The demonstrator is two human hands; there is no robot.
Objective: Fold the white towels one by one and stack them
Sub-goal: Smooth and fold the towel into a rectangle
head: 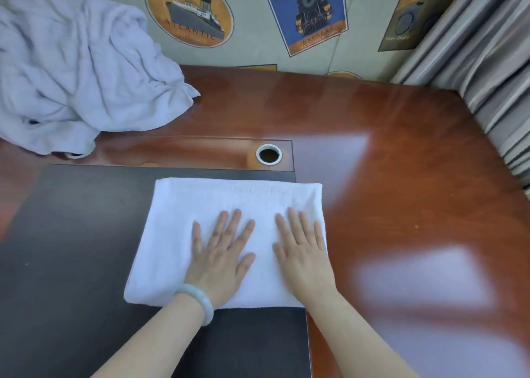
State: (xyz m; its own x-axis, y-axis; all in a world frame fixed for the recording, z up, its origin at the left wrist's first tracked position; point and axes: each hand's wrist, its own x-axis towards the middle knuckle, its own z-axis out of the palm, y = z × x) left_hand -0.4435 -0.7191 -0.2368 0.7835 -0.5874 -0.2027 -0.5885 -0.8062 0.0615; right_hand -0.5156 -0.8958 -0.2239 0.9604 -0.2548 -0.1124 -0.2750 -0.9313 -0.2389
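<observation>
Towel heap [77, 71] blocks far-left; desk [401, 154] right seemingly open.

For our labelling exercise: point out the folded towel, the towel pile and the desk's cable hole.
folded towel [200, 205]: head view, far left part.
towel pile [80, 71]: head view, crumpled middle.
cable hole [269, 154]: head view, dark centre.

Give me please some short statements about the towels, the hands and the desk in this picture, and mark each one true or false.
1. Both hands lie flat on the folded towel. True: the left hand and the right hand press on it with open palms.
2. The unfolded towels lie in a heap at the far left. True.
3. The bracelet is on the right wrist. False: it is on the left wrist.
4. The folded towel covers the round cable hole. False: the hole lies uncovered beyond the towel.
5. The folded towel lies mostly on the dark mat. True.
</observation>
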